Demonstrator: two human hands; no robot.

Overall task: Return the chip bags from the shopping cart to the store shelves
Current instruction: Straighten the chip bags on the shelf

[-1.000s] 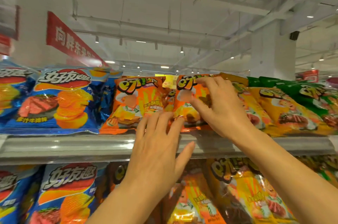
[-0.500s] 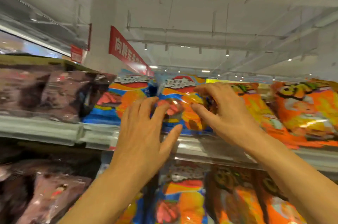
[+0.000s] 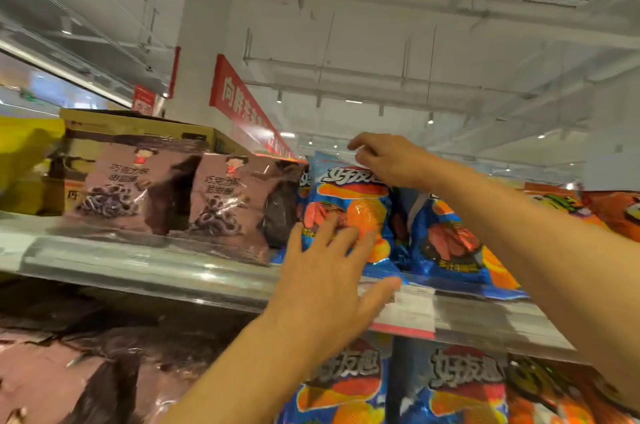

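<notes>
- A chip bag [image 3: 349,212] stands on the upper shelf [image 3: 145,264], at its front edge.
- The left hand [image 3: 329,285] lies flat against the lower front of that bag; the right hand [image 3: 388,160] is at its top edge.
- A second chip bag [image 3: 450,236] stands just to its right, touching it.
- Two snack bags [image 3: 221,202] stand to the left on the same shelf, with a cardboard box [image 3: 138,125] behind them.
- More chip bags [image 3: 446,389] sit on the shelf below.
</notes>
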